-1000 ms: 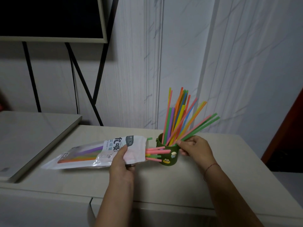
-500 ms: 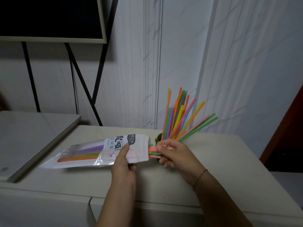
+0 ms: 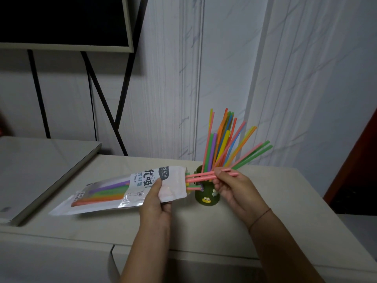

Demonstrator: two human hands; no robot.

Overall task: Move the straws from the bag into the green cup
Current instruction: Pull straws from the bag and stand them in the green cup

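A clear and white straw bag lies on the table, its open mouth facing right toward the green cup. My left hand pinches the bag near its mouth. My right hand grips pink straws that stick partway out of the bag, right in front of the cup. Purple, green and orange straws remain inside the bag. Several coloured straws fan upward from the cup, which is partly hidden by my right hand.
The beige table ends at a front edge near me. A lower grey surface adjoins it on the left. A dark screen on black legs stands behind, and a white wall is close behind the cup.
My right hand left the cup's right side, crossed in front of it, took hold of the pink straws at the bag's mouth and has drawn them out to the right.
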